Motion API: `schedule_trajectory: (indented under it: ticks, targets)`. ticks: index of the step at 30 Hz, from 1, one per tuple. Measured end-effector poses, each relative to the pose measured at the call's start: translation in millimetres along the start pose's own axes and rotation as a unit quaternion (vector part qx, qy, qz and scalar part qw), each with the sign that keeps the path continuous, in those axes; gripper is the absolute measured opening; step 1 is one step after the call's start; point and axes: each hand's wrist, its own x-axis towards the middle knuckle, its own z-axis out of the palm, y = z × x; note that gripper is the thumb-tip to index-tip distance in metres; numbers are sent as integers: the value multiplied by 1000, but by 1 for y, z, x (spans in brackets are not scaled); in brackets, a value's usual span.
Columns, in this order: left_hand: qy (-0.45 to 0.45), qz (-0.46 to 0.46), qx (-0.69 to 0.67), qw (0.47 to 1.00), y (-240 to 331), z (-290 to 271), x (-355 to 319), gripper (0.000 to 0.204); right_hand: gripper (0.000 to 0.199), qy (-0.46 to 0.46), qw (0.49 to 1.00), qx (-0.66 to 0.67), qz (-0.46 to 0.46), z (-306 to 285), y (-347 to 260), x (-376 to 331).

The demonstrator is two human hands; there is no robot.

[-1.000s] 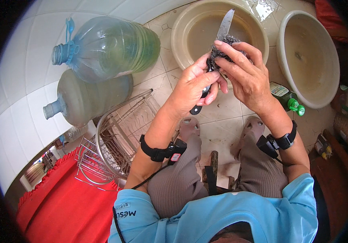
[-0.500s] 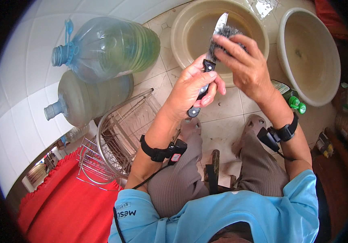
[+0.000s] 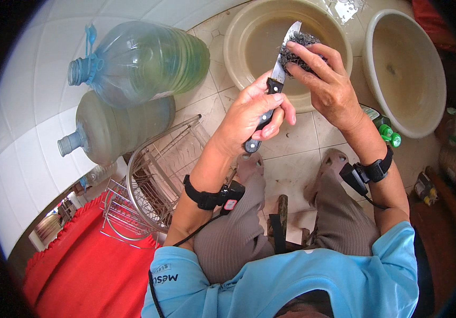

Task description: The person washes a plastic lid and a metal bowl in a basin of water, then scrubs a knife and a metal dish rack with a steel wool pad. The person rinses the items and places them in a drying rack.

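My left hand [image 3: 254, 114] is closed round the black riveted handle of a knife [image 3: 278, 73], whose blade points up and slightly right over the near side of a beige basin [image 3: 234, 58] of cloudy water. Between the fingers of my right hand [image 3: 326, 85] is a dark steel wool scrubber [image 3: 305, 40], pressed against the right side of the blade. The fingertips reach to the blade's face; the thumb is partly hidden. The blade's tip shows above the scrubber.
A second pale basin [image 3: 372, 69] with murky water stands tilted-looking at the right, a green-capped bottle [image 3: 389, 135] beside it. Two large water jugs [image 3: 148, 63] lie at the left. Below them is a wire dish rack [image 3: 148, 185] near a red cloth [image 3: 90, 259].
My right hand with the scrubber has shifted slightly down and to the right along the blade, and is less blurred. The left hand keeps its hold on the knife, almost still.
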Motion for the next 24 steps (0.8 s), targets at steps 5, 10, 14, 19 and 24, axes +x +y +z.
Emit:
schedule_trajectory:
  ticks: [5,10,14,19,24]
  targets:
    - [13,13,-2,1000,-1,0,2,46,39,-17,998,40,-52,-1,1,0]
    - [-6,12,7,1000,-1,0,1,56,36,-2,998,52,26,-1,4,2]
    - [15,19,74,997,-3,-1,2,65,35,-6,998,44,-39,-1,5,3]
    - [6,8,90,996,-5,0,-1,70,35,15,1000,7,-12,-3,11,9]
    - [15,-1,90,996,-3,-2,-1,71,38,-25,998,28,-56,-4,12,14]
